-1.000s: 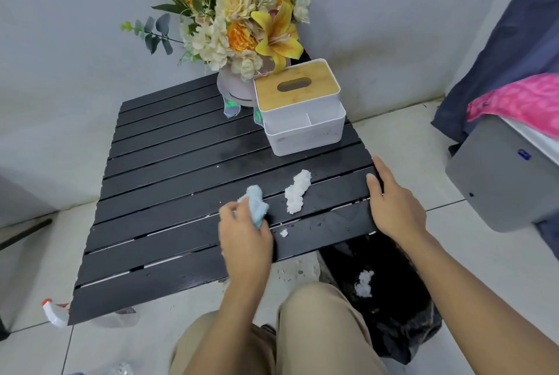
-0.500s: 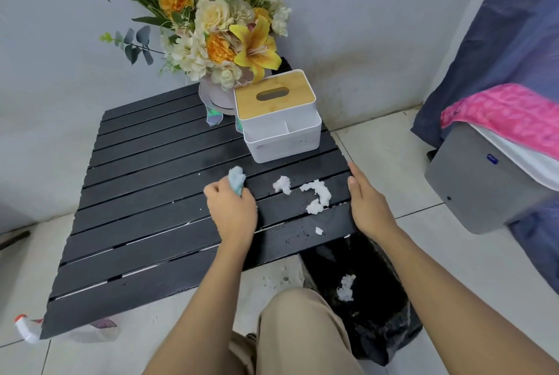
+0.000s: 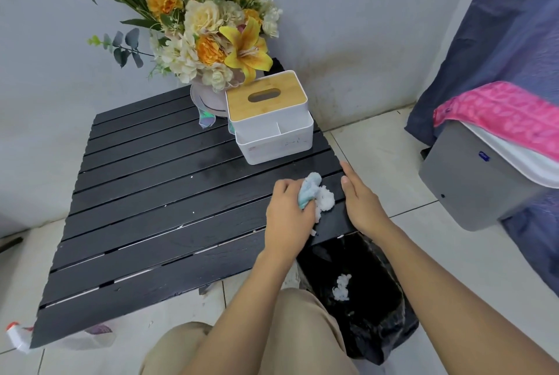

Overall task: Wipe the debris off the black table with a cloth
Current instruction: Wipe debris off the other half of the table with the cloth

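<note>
The black slatted table (image 3: pixel 157 202) fills the middle of the view. My left hand (image 3: pixel 289 214) grips a light blue cloth (image 3: pixel 308 190) near the table's right edge. A clump of white debris (image 3: pixel 326 200) lies pressed against the cloth, between my two hands. My right hand (image 3: pixel 363 205) rests with straight fingers along the table's right edge, just right of the debris. A few tiny white specks dot the slats further left.
A black-lined bin (image 3: pixel 360 293) with white debris inside stands on the floor below the table's right corner. A white tissue box with a wooden lid (image 3: pixel 269 120) and a flower vase (image 3: pixel 208 102) sit at the table's back. A grey container (image 3: pixel 472 175) stands at the right.
My left hand has swept the cloth rightward, gathering the scattered white debris into one clump beside my right hand at the table's edge.
</note>
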### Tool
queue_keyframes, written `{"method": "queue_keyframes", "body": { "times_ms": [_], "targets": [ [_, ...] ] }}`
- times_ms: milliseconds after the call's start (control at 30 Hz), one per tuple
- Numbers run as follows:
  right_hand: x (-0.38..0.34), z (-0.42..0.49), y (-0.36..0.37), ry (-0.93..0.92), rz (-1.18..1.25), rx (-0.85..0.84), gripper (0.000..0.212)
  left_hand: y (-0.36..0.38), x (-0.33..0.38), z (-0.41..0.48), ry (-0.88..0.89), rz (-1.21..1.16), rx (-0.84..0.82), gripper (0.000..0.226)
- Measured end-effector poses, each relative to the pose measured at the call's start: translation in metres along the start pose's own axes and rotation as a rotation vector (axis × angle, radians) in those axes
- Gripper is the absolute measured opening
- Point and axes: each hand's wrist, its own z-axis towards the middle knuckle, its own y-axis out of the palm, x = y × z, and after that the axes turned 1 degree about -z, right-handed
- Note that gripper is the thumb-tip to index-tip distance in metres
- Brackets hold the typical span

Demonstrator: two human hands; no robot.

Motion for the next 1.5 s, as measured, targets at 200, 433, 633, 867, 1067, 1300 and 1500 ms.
{"method": "queue_keyframes", "body": {
  "times_ms": [200, 433, 633, 867, 1067, 1300, 1500],
  "targets": [
    [0.000, 0.000, 0.000, 0.003, 0.004, 0.008, 0.045, -0.009, 0.011, -0.024, -0.081, -0.183, -0.148, 0.008],
    [0.001, 0.000, -0.001, -0.016, 0.051, -0.034, 0.046, -0.035, -0.012, 0.018, -0.208, -0.185, 0.013, 0.023],
    [-0.002, 0.001, -0.008, 0.009, 0.139, -0.108, 0.045, -0.013, -0.005, -0.001, 0.056, 0.091, -0.087, 0.029],
    [-0.005, 0.004, -0.017, 0.056, 0.136, -0.203, 0.045, -0.009, 0.003, -0.029, 0.188, -0.028, -0.206, 0.028],
    [-0.006, 0.005, -0.020, 0.071, 0.135, -0.226, 0.045, -0.021, 0.012, -0.042, 0.185, -0.106, -0.358, 0.027],
    [-0.005, 0.005, -0.018, 0.053, 0.088, -0.196, 0.045, -0.039, 0.017, -0.056, -0.057, -0.302, -0.485, 0.022],
    [-0.011, 0.000, -0.015, -0.102, -0.359, 0.165, 0.037, -0.073, 0.019, -0.053, -0.529, -0.949, -0.306, 0.010]
  ]
}}
